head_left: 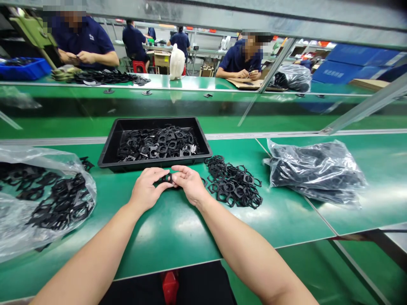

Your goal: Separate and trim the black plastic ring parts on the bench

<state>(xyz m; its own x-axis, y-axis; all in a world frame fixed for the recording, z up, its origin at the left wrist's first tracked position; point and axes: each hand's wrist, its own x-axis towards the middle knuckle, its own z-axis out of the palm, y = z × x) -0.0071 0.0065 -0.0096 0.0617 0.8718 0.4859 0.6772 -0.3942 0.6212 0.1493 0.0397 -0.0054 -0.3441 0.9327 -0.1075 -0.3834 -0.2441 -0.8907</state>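
Between my two hands is a small black part (166, 178), held just in front of the black tray. My left hand (147, 188) pinches it from the left with thumb and fingers. From the right, the fingertips of my right hand (190, 182) close on the same part. The black tray (155, 163) holds a heap of black ring-shaped pieces (162, 144). A loose pile of flat black rings (235, 182) lies on the green table, right of my right hand.
An open clear bag (85, 178) of black parts lies at the left. Filled, closed plastic bags (314, 169) rest at the right. Beyond a green belt (222, 120), people in dark blue shirts work at another bench. A metal post slants down at the right.
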